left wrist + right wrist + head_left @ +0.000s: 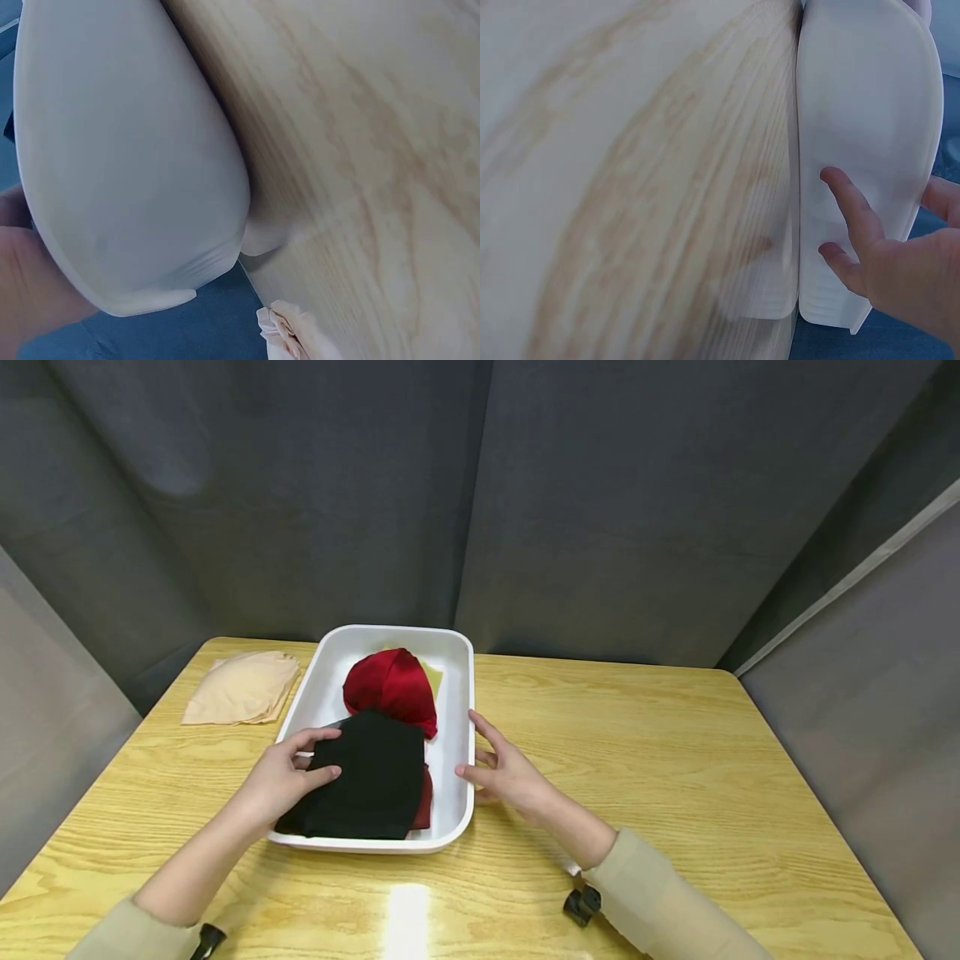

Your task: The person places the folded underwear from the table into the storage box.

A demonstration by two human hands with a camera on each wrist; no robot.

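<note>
A white plastic tray (452, 693) stands on the wooden table with cloth items inside. My left hand (288, 772) reaches over its left wall, index finger and thumb spread apart on a folded black cloth (375, 785). At the tray's right wall is my right hand (510, 777). Its thumb lies over the rim, while spread, fairly straight fingers (855, 210) are at the outer wall. Behind the black cloth lies a shiny red, rounded, cap-like cloth item (393, 685). A dark red cloth (425, 802) shows from under the black one, and a yellow piece (432, 677) peeks out behind the red one.
A folded beige cloth (243, 687) lies on the table left of the tray. The wooden table (637, 760) extends to the right, with dark grey curtains (600, 527) behind it. Black wrist mounts (582, 905) sit on both sleeves.
</note>
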